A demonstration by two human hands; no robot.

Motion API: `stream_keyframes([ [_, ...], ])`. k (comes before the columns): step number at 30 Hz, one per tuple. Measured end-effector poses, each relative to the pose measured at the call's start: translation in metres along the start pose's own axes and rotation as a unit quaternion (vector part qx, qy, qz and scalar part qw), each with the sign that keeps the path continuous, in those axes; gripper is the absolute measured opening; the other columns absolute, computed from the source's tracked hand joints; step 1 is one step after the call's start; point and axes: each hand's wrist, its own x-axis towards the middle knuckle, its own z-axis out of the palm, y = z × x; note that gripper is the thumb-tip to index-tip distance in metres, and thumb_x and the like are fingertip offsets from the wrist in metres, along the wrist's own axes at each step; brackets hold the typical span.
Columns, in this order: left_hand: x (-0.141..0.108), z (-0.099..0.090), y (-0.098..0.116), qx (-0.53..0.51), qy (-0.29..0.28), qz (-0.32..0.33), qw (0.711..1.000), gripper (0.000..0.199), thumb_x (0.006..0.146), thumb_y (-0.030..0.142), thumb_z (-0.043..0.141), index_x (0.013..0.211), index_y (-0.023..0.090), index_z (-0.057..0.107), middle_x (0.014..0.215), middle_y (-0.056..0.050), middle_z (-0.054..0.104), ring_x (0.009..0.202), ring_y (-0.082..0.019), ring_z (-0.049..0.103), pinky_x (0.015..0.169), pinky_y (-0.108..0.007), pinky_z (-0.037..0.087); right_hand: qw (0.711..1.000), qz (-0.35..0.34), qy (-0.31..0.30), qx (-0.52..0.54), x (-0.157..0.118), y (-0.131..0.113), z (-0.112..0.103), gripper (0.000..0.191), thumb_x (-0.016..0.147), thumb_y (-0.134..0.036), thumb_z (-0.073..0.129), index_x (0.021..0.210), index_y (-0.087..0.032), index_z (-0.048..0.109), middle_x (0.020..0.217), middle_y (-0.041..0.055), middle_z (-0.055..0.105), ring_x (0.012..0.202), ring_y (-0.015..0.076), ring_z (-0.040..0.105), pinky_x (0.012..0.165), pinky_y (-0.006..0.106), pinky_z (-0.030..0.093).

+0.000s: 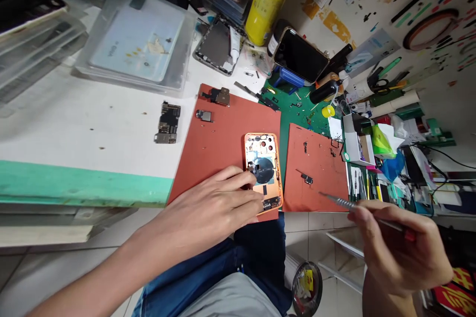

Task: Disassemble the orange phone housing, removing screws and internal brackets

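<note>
My left hand (211, 208) is pressing flat, fingers apart, on the open orange phone housing (264, 173), steadying it on the rust-red rubber mat (223, 158), while my right hand (394, 242) is clamping a slim steel pry tool (345, 202), holding its tip ready beside the housing.

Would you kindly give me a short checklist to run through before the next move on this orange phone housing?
Left hand on orange phone housing: ok, resting on it.
Thin metal tool with red handle in right hand: ok, gripped, tip clear of the housing.
Housing flat on red-orange rubber mat: ok.
Dark circuit board on white bench: ok, apart from the housing.
Round black coil seated: cannot tell.
</note>
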Motion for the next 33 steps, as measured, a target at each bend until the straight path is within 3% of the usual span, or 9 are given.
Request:
stream_keyframes([
  [3, 0.001, -0.001, -0.001, 0.022, 0.016, 0.005, 1.000, 0.019, 0.109, 0.021, 0.060, 0.121, 0.025, 0.074, 0.113, -0.003, 0.081, 0.115, -0.026, 0.064, 0.100, -0.041, 0.049, 0.981, 0.126, 0.146, -0.003, -0.018, 0.021, -0.007, 0.025, 0.080, -0.012, 0.092, 0.090, -0.019, 0.070, 0.085, 0.0036, 0.077, 0.079, 0.0229, 0.079, 0.063, 0.032, 0.064],
  [5, 0.001, -0.002, -0.003, 0.028, 0.034, 0.019, 0.999, 0.023, 0.112, 0.025, 0.056, 0.128, 0.024, 0.072, 0.119, -0.002, 0.081, 0.116, -0.026, 0.063, 0.100, -0.040, 0.049, 0.968, 0.203, 0.144, -0.039, -0.032, 0.037, -0.009, 0.023, 0.085, -0.024, 0.091, 0.091, -0.018, 0.071, 0.091, 0.0070, 0.080, 0.080, 0.0220, 0.079, 0.065, 0.031, 0.065],
  [7, 0.000, -0.002, -0.008, 0.029, 0.044, 0.053, 0.997, 0.028, 0.114, 0.028, 0.050, 0.130, 0.025, 0.073, 0.121, 0.000, 0.081, 0.115, -0.025, 0.063, 0.097, -0.039, 0.050, 0.961, 0.223, 0.130, -0.104, -0.045, 0.052, -0.007, 0.020, 0.096, -0.033, 0.082, 0.102, -0.016, 0.073, 0.089, 0.0068, 0.080, 0.074, 0.0193, 0.078, 0.065, 0.030, 0.065],
  [10, -0.006, 0.001, -0.017, 0.035, 0.033, 0.059, 0.997, 0.037, 0.112, 0.027, 0.046, 0.138, 0.036, 0.071, 0.128, 0.005, 0.080, 0.120, -0.027, 0.063, 0.102, -0.044, 0.051, 0.952, 0.211, 0.109, -0.191, -0.058, 0.072, 0.002, 0.020, 0.104, -0.035, 0.070, 0.106, -0.016, 0.075, 0.090, 0.0064, 0.079, 0.072, 0.0171, 0.075, 0.069, 0.030, 0.062],
  [13, -0.015, 0.004, -0.022, 0.022, 0.003, -0.004, 1.000, 0.042, 0.107, 0.030, 0.057, 0.149, 0.035, 0.064, 0.135, 0.003, 0.077, 0.124, -0.029, 0.062, 0.105, -0.045, 0.050, 0.947, 0.206, 0.093, -0.228, -0.061, 0.090, 0.016, 0.021, 0.106, -0.035, 0.065, 0.105, -0.018, 0.077, 0.097, 0.0094, 0.079, 0.081, 0.0188, 0.073, 0.080, 0.033, 0.060],
  [18, -0.014, -0.001, -0.019, 0.027, -0.007, -0.013, 1.000, 0.041, 0.106, 0.030, 0.060, 0.146, 0.035, 0.066, 0.134, 0.000, 0.077, 0.119, -0.028, 0.066, 0.100, -0.043, 0.054, 0.949, 0.191, 0.046, -0.245, -0.056, 0.109, 0.028, 0.025, 0.110, -0.031, 0.055, 0.108, -0.019, 0.076, 0.102, 0.0126, 0.079, 0.095, 0.0244, 0.070, 0.090, 0.040, 0.056],
  [22, -0.006, -0.005, -0.015, 0.023, 0.002, -0.008, 1.000, 0.038, 0.105, 0.037, 0.065, 0.142, 0.034, 0.068, 0.129, -0.002, 0.078, 0.115, -0.028, 0.067, 0.094, -0.042, 0.058, 0.964, 0.158, 0.012, -0.214, -0.048, 0.096, 0.024, 0.021, 0.110, -0.030, 0.056, 0.111, -0.019, 0.075, 0.108, 0.0134, 0.077, 0.103, 0.0264, 0.068, 0.095, 0.044, 0.055],
  [28, 0.000, -0.007, -0.010, 0.026, 0.006, -0.009, 1.000, 0.031, 0.106, 0.031, 0.067, 0.136, 0.026, 0.070, 0.124, -0.004, 0.078, 0.112, -0.025, 0.065, 0.097, -0.039, 0.054, 0.980, 0.071, -0.165, -0.081, -0.025, 0.069, 0.038, 0.021, 0.109, -0.024, 0.060, 0.128, -0.022, 0.070, 0.116, 0.0102, 0.073, 0.107, 0.0232, 0.069, 0.092, 0.038, 0.059],
  [33, 0.006, -0.009, 0.000, 0.029, 0.010, -0.020, 0.999, 0.025, 0.105, 0.029, 0.070, 0.130, 0.026, 0.072, 0.119, -0.003, 0.079, 0.109, -0.023, 0.066, 0.098, -0.038, 0.054, 0.979, 0.070, -0.187, -0.048, -0.020, 0.076, 0.045, 0.012, 0.108, -0.021, 0.061, 0.113, -0.022, 0.072, 0.106, 0.0084, 0.073, 0.099, 0.0230, 0.068, 0.085, 0.037, 0.058],
])
